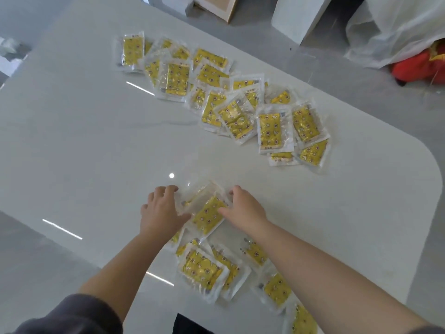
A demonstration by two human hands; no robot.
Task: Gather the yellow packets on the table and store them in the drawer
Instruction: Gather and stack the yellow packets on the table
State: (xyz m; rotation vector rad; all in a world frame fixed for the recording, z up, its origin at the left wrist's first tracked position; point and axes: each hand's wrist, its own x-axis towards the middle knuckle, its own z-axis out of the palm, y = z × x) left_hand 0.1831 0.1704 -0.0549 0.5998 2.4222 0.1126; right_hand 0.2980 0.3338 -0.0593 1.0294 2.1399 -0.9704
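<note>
A glossy white worktop (91,145) fills the view. Grey floor lies beyond it, with a white plastic sheet (390,30) and something red (426,66) at the far right. Near the middle, the left grip (163,208) and right grip (243,208) clasp a small bundle of yellow packets (208,214) from its 2 sides, fingers curled over its far edge and thumbs on top. A loose near heap (204,268) lies between and under the forearms, and a long far scatter (240,109) runs along the opposite edge. No drawer is in view.

The wrappers look slick and the bundle uneven, so squeezing or lifting it may fan packets out and drop some. A forearm drawn back low could sweep the near heap off the near edge. Raking the far scatter carelessly could push its outermost packets onto the floor.
</note>
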